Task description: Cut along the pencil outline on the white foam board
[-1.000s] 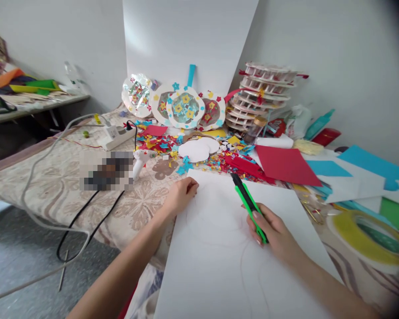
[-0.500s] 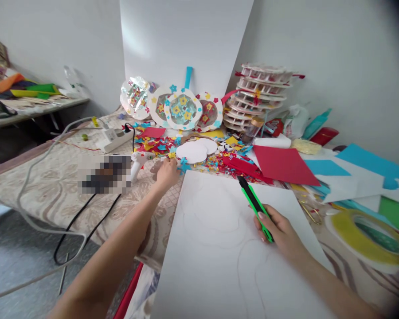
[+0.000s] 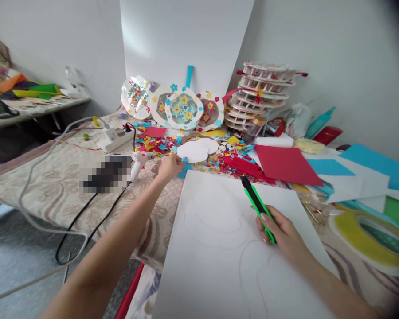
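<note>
A large white sheet [image 3: 219, 248] with faint pencil curves lies in front of me on the patterned cloth. My right hand [image 3: 281, 232] rests on it, closed around a green and black utility knife [image 3: 256, 204] that points away from me. My left hand [image 3: 168, 166] reaches past the sheet's far left corner, its fingers pinched at the edge of a white cloud-shaped cutout [image 3: 196, 150], beside a blue paper flower [image 3: 185, 166]. Whether the fingers grip the cutout or only touch it is unclear.
Coloured paper scraps [image 3: 156, 144] litter the middle of the table. Decorated paper plates [image 3: 182, 108] and a stack of white trays [image 3: 262, 95] stand at the back. A glue gun [image 3: 139, 161], power strip [image 3: 115, 137], red sheet [image 3: 286, 164] and yellow tape roll [image 3: 372, 232] lie around.
My left hand left the white sheet's far corner and reached forward to the white cutout among the scraps. My right hand with the knife slid slightly right and nearer.
</note>
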Action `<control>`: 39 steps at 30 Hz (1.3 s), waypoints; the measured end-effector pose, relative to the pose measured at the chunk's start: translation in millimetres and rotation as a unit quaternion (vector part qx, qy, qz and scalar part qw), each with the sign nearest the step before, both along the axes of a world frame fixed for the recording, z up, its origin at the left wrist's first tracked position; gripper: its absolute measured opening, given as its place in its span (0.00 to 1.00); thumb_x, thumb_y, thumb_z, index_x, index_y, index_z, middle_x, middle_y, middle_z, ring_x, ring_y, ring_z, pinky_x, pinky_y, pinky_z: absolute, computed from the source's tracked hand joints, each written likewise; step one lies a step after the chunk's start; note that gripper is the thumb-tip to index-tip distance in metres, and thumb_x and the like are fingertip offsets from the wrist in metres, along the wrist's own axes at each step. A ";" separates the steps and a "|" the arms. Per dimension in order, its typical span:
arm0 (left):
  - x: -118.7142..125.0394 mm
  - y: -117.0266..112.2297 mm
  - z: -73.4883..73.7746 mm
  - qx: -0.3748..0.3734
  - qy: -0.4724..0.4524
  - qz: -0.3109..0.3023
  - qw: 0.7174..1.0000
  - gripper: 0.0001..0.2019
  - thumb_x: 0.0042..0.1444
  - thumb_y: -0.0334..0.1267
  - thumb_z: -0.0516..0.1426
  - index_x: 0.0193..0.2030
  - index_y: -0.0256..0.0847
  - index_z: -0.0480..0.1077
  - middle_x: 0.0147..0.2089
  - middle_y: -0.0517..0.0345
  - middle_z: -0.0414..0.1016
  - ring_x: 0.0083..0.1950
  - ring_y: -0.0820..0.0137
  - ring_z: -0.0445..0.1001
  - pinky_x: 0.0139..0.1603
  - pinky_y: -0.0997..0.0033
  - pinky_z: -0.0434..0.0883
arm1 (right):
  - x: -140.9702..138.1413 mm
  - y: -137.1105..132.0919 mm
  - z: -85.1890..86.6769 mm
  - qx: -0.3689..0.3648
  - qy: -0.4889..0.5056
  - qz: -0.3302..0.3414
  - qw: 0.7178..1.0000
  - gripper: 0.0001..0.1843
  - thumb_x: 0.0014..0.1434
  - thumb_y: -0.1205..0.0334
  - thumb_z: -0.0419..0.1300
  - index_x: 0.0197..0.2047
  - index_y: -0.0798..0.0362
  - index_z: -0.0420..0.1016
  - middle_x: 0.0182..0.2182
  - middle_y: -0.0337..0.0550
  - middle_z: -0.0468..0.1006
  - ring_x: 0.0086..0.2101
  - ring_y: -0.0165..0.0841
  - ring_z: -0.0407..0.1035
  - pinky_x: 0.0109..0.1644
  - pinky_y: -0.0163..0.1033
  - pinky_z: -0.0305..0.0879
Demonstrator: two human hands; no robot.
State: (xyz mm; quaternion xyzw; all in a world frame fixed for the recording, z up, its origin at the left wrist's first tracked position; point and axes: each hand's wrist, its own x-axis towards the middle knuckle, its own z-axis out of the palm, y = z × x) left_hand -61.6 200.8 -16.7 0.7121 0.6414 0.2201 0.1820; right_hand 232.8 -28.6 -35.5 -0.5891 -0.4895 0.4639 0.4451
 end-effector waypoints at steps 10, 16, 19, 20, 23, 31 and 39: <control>8.9 6.6 -3.2 -0.013 0.020 0.008 1.000 0.11 0.59 0.40 0.58 0.45 0.37 0.72 0.45 0.51 0.76 0.45 0.65 0.75 0.46 0.62 0.72 | 0.0 0.6 1.4 -0.003 -0.009 0.006 1.000 0.20 0.60 0.41 0.57 0.42 0.50 0.64 0.25 0.34 0.65 0.18 0.26 0.61 0.20 0.33 0.58; 4.4 21.0 -1.4 0.019 -0.003 -0.005 1.000 0.14 0.59 0.39 0.58 0.51 0.37 0.69 0.47 0.52 0.76 0.46 0.66 0.75 0.47 0.62 0.72 | 0.0 0.2 0.8 0.000 -0.013 0.001 1.000 0.20 0.60 0.41 0.57 0.41 0.50 0.64 0.25 0.34 0.65 0.18 0.25 0.61 0.20 0.33 0.59; 8.1 23.4 -4.9 0.008 -0.001 -0.027 1.000 0.17 0.62 0.43 0.56 0.54 0.38 0.67 0.54 0.50 0.71 0.49 0.64 0.73 0.49 0.55 0.74 | 0.3 0.2 1.0 -0.003 -0.008 0.002 1.000 0.20 0.60 0.42 0.58 0.41 0.50 0.64 0.25 0.34 0.66 0.18 0.25 0.61 0.20 0.32 0.58; 9.1 23.4 -5.8 0.010 -0.001 -0.029 1.000 0.17 0.62 0.44 0.56 0.55 0.38 0.67 0.55 0.49 0.70 0.50 0.64 0.73 0.49 0.54 0.74 | 0.1 0.1 1.4 -0.004 -0.007 0.002 1.000 0.19 0.60 0.42 0.58 0.40 0.50 0.65 0.25 0.34 0.66 0.18 0.25 0.61 0.20 0.32 0.58; 9.5 21.5 -5.7 0.024 -0.002 -0.022 0.999 0.15 0.60 0.41 0.58 0.50 0.36 0.70 0.50 0.51 0.73 0.48 0.64 0.74 0.47 0.59 0.73 | -1.7 -0.5 3.3 -0.005 -0.004 -0.001 1.000 0.19 0.61 0.43 0.58 0.41 0.51 0.64 0.25 0.34 0.65 0.18 0.25 0.61 0.20 0.32 0.57; -7.1 6.6 10.2 0.016 0.008 -0.025 1.000 0.10 0.53 0.38 0.60 0.40 0.36 0.74 0.30 0.59 0.76 0.33 0.69 0.73 0.34 0.73 0.67 | -0.2 -1.3 1.9 -0.006 -0.005 0.008 1.000 0.19 0.62 0.43 0.57 0.41 0.50 0.63 0.26 0.34 0.65 0.19 0.25 0.61 0.20 0.32 0.57; -12.6 -9.5 6.7 -0.079 0.092 -0.082 0.989 0.17 0.62 0.43 0.56 0.54 0.38 0.67 0.53 0.50 0.71 0.49 0.64 0.73 0.48 0.56 0.74 | 2.1 1.5 -2.2 0.000 -0.006 0.015 1.000 0.18 0.62 0.43 0.56 0.42 0.50 0.62 0.26 0.34 0.65 0.19 0.25 0.61 0.20 0.32 0.57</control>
